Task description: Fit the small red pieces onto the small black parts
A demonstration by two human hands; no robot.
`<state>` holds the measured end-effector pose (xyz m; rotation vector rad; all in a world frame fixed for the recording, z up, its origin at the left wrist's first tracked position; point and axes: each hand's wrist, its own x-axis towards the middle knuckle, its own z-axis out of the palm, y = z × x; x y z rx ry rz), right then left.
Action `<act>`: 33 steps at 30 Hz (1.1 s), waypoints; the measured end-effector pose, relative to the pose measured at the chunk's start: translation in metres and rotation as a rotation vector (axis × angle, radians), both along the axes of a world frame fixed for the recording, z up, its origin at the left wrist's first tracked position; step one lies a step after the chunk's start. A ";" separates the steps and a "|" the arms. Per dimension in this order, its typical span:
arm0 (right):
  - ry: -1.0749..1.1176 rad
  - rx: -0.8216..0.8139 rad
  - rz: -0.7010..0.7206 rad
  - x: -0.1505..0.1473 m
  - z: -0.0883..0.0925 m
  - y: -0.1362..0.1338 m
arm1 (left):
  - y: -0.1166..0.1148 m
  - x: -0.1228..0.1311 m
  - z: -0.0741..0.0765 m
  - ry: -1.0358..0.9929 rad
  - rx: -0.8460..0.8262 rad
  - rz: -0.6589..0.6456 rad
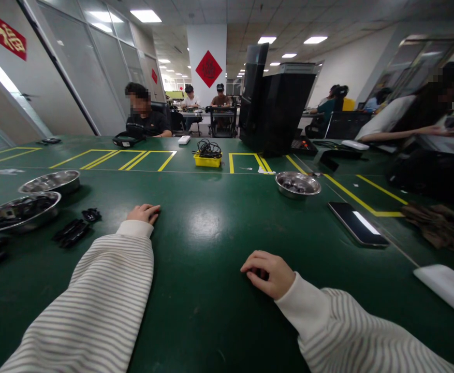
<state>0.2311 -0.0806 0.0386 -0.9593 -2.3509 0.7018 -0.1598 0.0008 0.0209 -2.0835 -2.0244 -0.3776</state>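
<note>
My left hand point(144, 213) rests on the green table point(199, 269), left of the middle, its fingers stretched to the right and nothing seen in them. Black parts point(73, 230) lie to its left, beside a metal bowl point(20, 211) holding dark pieces and a second metal bowl point(50, 181) behind it. Nearer to me and to the right, my right hand point(269, 273) lies on the table with its fingers loosely curled and apart, holding nothing visible. Beyond it are a metal bowl point(297, 185) with small dark items and a phone point(357, 224).
A yellow box point(207, 161) of black cables stands at the far middle. Black computer cases point(284, 111) rise behind. A white object point(446, 287) and brown cloth point(438, 225) lie at the right. One person point(145, 116) sits across the table, another at the right.
</note>
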 end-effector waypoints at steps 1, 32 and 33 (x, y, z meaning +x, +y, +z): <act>0.001 -0.004 -0.001 0.000 0.000 0.000 | 0.000 0.001 0.000 -0.013 -0.001 -0.020; 0.164 0.127 -0.152 0.001 0.004 0.001 | -0.084 0.210 0.003 -0.579 -0.250 -0.780; 0.165 0.126 -0.144 0.001 0.004 0.001 | -0.084 0.211 0.003 -0.581 -0.257 -0.778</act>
